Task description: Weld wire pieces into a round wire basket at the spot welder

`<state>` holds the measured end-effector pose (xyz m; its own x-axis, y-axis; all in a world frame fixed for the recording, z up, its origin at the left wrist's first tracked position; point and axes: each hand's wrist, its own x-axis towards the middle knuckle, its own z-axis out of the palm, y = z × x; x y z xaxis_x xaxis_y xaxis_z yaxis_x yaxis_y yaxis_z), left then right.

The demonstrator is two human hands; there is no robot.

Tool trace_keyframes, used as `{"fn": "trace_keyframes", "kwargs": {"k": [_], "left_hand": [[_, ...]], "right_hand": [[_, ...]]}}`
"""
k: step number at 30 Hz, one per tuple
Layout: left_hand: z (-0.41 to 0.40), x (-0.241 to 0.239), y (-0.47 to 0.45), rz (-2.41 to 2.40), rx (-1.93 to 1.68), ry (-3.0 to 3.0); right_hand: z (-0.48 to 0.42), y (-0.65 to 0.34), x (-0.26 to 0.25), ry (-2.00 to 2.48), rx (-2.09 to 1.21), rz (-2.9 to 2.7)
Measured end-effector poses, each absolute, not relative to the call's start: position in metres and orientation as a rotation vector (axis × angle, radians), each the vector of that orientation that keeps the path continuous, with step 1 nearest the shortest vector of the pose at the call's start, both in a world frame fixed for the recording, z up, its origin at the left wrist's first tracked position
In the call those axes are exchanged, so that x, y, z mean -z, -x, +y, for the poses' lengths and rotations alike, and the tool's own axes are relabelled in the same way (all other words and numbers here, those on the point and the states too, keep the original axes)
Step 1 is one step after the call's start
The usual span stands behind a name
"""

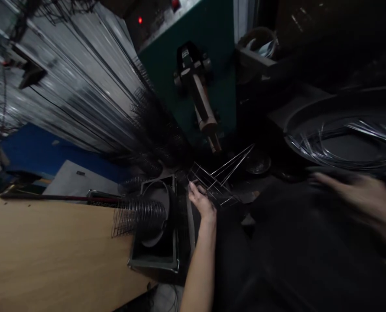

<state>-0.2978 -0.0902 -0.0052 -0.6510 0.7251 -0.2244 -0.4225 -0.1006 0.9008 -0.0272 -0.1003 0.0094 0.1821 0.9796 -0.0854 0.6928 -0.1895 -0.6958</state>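
Your left hand [202, 203] reaches forward to a small wire frame [218, 180] of thin rods below the green machine [209, 65], with your fingers [193, 187] touching its near edge. Your right hand [364, 201] is blurred, spread open near the round dark tray [296, 119] that holds loops of shiny wire [342, 145]. Left of your left arm, a wire spiral [137, 216] lies across a dark box [154, 255] at the edge of the wooden table [50, 255].

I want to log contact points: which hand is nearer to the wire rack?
Left. The left hand touches the wire rack at its near edge; the right hand, blurred, is far off to its right.
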Motion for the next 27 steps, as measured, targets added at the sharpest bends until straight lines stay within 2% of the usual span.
{"fn": "trace_keyframes", "kwargs": {"k": [3,5,12,27], "left_hand": [[-0.09,0.003,0.304,1.381,-1.881,-0.383],[-0.089,0.002,0.308,1.378,-1.901,-0.387],[-0.078,0.006,0.315,1.383,-1.892,-0.269],[-0.059,0.015,0.314,1.374,-1.851,-0.334]], "right_hand": [[-0.087,0.081,-0.027,1.692,-1.252,-1.055],[-0.071,0.114,-0.036,1.536,-1.388,-0.904],[-0.05,0.152,-0.04,1.262,-1.445,-0.675],[-0.042,0.167,-0.055,1.247,-1.587,-0.354]]}}
